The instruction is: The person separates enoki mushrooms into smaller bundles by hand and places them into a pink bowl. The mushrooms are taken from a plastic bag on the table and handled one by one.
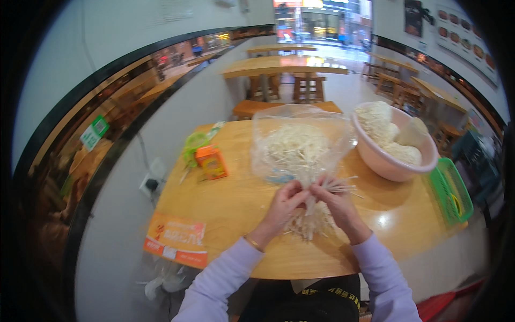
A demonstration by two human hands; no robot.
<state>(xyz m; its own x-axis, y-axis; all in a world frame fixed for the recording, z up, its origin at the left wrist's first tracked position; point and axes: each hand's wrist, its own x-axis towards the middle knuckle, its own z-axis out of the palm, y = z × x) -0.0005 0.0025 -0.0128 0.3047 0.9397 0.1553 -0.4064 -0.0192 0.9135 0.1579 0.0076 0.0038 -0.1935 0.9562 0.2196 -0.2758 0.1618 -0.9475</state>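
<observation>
Over the near part of the wooden table (237, 197), my left hand (289, 201) and my right hand (334, 201) meet, both pinching thin white enoki mushrooms. A small bunch of enoki mushroom stems (340, 186) sticks out to the right of my right hand's fingers. Below the hands lies a loose heap of enoki pieces (307, 225) near the table's front edge. Just beyond the hands stands an open clear plastic bag (261, 124) with a pile of separated enoki mushrooms (297, 143) in it.
Right of the bag, a pink plastic basin (386, 171) holds several pale enoki bundles (376, 120). A green plastic basket (444, 173) is at the right edge. An orange box (212, 162) stands beside a green plastic container (196, 141) at the left; an orange printed sheet (176, 239) lies nearer.
</observation>
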